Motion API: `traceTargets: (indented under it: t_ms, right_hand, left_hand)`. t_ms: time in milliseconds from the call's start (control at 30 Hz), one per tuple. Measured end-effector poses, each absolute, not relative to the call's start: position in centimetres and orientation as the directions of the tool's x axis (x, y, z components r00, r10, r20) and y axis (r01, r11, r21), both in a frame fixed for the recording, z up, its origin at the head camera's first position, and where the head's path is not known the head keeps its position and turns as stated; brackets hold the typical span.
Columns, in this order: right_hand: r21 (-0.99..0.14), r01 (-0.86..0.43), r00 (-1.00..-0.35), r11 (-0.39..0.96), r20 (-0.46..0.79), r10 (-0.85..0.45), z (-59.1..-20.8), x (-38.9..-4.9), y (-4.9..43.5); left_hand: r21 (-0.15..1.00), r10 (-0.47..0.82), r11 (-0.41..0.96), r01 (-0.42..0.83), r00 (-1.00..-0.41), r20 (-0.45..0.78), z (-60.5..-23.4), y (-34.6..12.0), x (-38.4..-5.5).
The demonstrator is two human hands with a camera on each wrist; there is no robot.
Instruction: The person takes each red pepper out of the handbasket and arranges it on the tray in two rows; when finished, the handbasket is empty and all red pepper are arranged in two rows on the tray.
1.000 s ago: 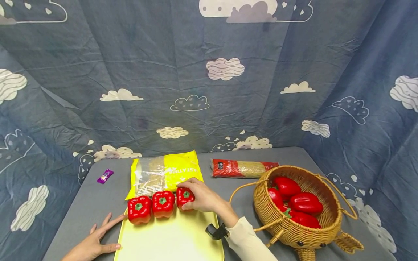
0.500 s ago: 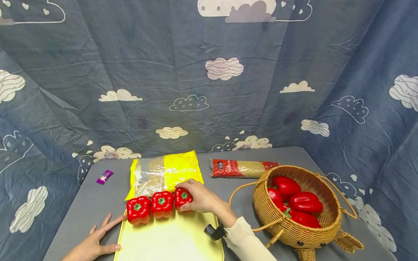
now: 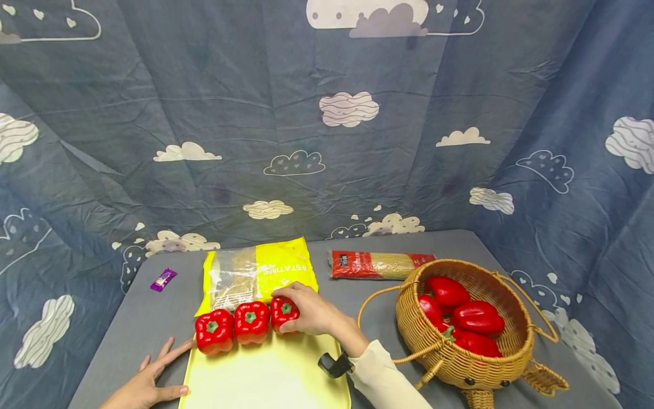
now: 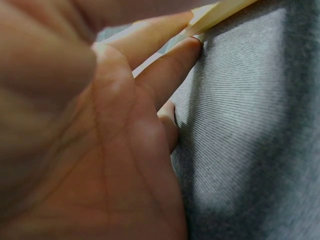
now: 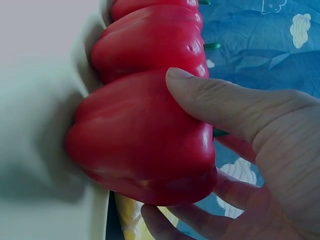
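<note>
Three red bell peppers with green stems stand in a row along the far edge of a pale yellow tray (image 3: 265,378). My right hand (image 3: 313,311) grips the rightmost bell pepper (image 3: 283,312), thumb on its near side and fingers behind it; the right wrist view shows this bell pepper (image 5: 142,140) close up. Beside it stand the middle bell pepper (image 3: 251,322) and the left bell pepper (image 3: 214,332). My left hand (image 3: 148,379) lies with spread, straight fingers at the tray's left edge. In the left wrist view its fingertips meet the tray's rim (image 4: 220,15).
Behind the tray lies a yellow pasta bag (image 3: 283,264). A red noodle packet (image 3: 380,264) is further right, and a small purple wrapped sweet (image 3: 163,279) sits at the left. A wicker basket (image 3: 424,332) holding several red peppers (image 3: 478,318) stands at the right.
The peppers shift slightly left in the head view, along with the right hand gripping the rightmost one; the view itself also drifts a little. The left hand stays at the tray edge.
</note>
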State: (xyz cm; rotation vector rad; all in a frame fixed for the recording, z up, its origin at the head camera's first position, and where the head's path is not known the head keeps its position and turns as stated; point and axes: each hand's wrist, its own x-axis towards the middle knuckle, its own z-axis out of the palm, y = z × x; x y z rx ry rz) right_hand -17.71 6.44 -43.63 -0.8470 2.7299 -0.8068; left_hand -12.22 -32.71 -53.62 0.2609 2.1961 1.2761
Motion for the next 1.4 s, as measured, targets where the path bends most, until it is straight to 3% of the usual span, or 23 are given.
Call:
traceTargets:
  t_ms: [667,1400]
  right_hand:
    - [-0.52,-0.466,-0.838,0.716,-0.002,-0.546,-43.2,-17.2,6.7]
    - [-0.57,-0.524,-0.807,0.633,0.097,-0.582,-37.5,-13.6,9.1]
  left_hand:
    - [0.846,0.428,0.52,-0.119,-0.82,-0.379,-54.6,-33.0,-12.6]
    - [0.827,0.414,0.547,-0.134,-0.815,-0.406,-52.1,-31.8,-11.8]
